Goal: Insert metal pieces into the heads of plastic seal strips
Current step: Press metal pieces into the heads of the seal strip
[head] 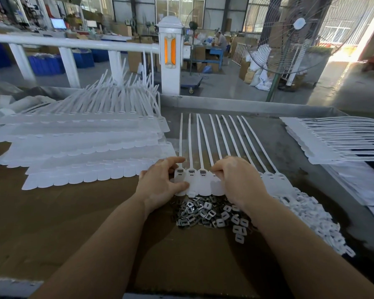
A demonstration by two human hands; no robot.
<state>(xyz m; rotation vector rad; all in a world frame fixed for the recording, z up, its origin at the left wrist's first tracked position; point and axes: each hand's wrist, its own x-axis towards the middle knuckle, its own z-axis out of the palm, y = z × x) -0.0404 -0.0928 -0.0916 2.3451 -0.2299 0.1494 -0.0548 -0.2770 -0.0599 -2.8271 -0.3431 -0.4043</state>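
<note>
Item: joined row of plastic seal strips [205, 182], heads toward the person, tails running away. Left hand [162, 182] pinches the row's left end; right hand [238, 180], fingers curled, presses at the fourth head. Metal pieces [203, 212] heaped just nearer than the heads.

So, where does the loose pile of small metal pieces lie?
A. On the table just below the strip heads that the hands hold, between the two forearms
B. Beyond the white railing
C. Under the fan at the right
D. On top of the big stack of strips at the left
A: the metal pieces lie on the table right below the strip heads that the left hand and right hand hold.
</note>
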